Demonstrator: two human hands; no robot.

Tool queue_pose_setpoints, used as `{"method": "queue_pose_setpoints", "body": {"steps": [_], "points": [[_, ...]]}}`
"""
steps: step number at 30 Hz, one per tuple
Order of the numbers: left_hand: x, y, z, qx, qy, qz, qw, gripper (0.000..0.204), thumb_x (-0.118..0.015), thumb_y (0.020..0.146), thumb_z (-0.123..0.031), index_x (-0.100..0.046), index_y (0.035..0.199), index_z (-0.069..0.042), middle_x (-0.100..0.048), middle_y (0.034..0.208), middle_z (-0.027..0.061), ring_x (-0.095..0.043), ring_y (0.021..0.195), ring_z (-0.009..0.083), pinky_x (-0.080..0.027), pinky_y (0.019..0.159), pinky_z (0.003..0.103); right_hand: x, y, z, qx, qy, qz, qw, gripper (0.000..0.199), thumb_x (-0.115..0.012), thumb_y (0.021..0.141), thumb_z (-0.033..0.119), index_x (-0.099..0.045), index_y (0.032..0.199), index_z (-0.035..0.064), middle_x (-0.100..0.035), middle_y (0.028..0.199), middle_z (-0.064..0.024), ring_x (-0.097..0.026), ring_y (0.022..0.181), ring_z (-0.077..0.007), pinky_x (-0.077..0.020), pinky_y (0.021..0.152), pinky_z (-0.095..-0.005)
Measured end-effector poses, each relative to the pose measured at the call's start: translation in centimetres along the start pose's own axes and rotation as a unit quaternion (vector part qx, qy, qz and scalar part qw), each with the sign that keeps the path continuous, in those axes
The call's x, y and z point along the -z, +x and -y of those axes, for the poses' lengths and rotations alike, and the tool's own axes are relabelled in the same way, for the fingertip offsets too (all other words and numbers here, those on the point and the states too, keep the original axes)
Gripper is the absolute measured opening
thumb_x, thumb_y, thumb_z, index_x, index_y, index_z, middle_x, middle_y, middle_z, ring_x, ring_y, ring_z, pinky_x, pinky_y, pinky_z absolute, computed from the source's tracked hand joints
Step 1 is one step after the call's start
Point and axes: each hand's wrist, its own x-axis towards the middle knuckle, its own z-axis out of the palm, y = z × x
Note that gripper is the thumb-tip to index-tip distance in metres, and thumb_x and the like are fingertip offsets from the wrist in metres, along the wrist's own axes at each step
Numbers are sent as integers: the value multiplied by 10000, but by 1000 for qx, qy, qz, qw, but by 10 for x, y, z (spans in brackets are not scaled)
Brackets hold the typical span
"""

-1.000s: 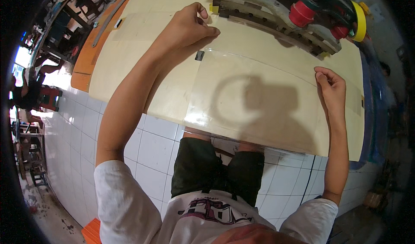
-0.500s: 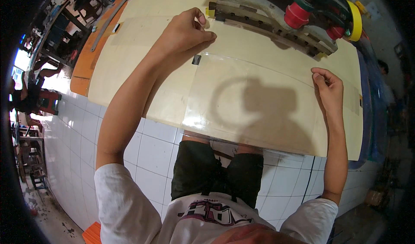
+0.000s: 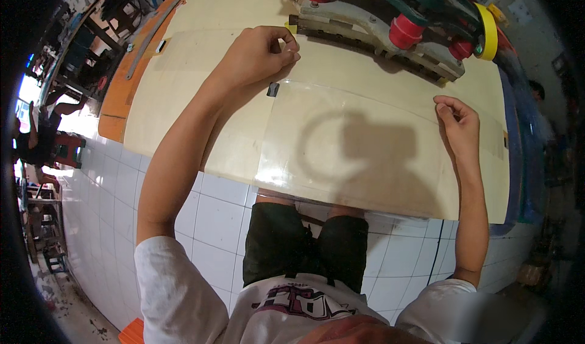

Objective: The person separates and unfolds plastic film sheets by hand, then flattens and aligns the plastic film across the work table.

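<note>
A clear plastic sheet lies flat on the cream-coloured tabletop, its front edge reaching the table's near edge. My left hand is above the sheet's far left corner, its thumb and curled forefinger nearly meeting. Anything between those fingertips is too small to make out. At the sheet's far right corner, my right hand has thumb and forefinger drawn together. Whether it pinches the sheet's edge is hidden. A small black tab sits by the sheet's left corner, just below my left hand.
Beyond the sheet stands a green machine with a long metal bar, red knobs and a yellow wheel rim. A metal strip lies on the orange-brown board at left. Blue plastic hangs at the table's right side.
My left hand has moved slightly nearer to me and left, and its thumb and forefinger have come closer together. My right hand stays by the sheet's corner. The view has shifted slightly.
</note>
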Motion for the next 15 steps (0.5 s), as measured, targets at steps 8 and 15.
{"method": "queue_pose_setpoints", "body": {"steps": [8, 15], "points": [[3, -7, -6, 12, -35, -36, 999, 277, -657, 849, -198, -626, 932, 65, -554, 598, 44, -493, 545, 93, -397, 503, 276, 0, 1, -1, 38, -25, -11, 999, 180, -646, 900, 90, -709, 1014, -34, -537, 687, 63, -426, 607, -28, -338, 540, -207], [-3, -8, -13, 30, -56, -49, 997, 304, -645, 864, -189, -640, 937, 106, -588, 659, 58, -545, 596, 87, -442, 544, 254, -2, 2, -9, 47, -5, -10, 999, 168, -646, 905, 82, -704, 1013, -34, -522, 683, 67, -422, 606, -29, -337, 544, -206]]}}
